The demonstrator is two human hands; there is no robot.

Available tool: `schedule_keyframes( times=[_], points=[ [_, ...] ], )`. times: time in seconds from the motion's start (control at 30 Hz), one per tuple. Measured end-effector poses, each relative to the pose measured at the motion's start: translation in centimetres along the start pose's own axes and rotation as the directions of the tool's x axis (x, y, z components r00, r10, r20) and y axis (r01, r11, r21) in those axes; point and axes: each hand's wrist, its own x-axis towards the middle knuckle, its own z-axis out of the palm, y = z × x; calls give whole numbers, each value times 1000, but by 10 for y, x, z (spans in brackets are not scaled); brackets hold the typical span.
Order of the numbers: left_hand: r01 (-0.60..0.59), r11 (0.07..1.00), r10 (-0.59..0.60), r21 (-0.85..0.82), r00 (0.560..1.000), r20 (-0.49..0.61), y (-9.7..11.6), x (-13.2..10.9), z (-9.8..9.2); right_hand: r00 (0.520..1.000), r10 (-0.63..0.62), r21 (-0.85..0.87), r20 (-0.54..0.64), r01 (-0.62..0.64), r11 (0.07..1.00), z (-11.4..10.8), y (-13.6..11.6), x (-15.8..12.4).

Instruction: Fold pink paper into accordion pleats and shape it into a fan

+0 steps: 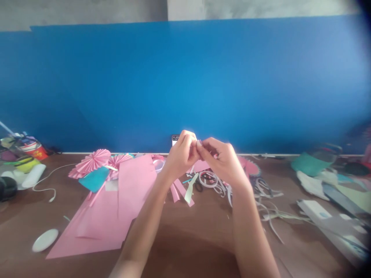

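Above the far part of the table, my left hand (184, 151) and my right hand (218, 156) meet fingertip to fingertip. Both are closed in a pinch. A tiny pale bit (199, 143) shows between the fingertips, too small and hazy to name. Below the hands lie pink paper strips (175, 192), a pale green paper strip (191, 189) and curled white paper strips (209, 179). Dark scissor handles (198, 187) show partly among them. A phone-like object (175, 139) stands behind my left hand, mostly hidden.
Pink paper sheets (107, 216) cover the left side, with folded pink paper fans (94, 162) and a teal paper piece (94, 178) on top. A white oval object (45, 240) lies at front left. Boxes and papers (317, 210) crowd the right. A blue wall (185, 77) rises behind.
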Motion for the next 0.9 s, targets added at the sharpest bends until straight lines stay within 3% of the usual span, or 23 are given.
schedule_keyframes(
  times=[0.27,0.4,0.57,0.73,0.9],
  points=[
    [-24,995,18,-93,998,-66,-4,1,1,999,45,109,-1,-45,993,2,0,3],
    [-5,987,-12,-160,994,-107,-2,1,0,995,68,233,-78,-48,971,3,1,4],
    [31,982,-48,-185,995,-89,2,2,0,983,85,206,-162,-51,977,3,0,3],
    [13,993,-31,-121,989,-146,0,2,-1,979,88,162,-185,-58,985,7,-4,2],
    [-72,993,89,93,977,-194,0,-2,0,973,74,117,-218,-49,992,13,-2,3]
  ],
)
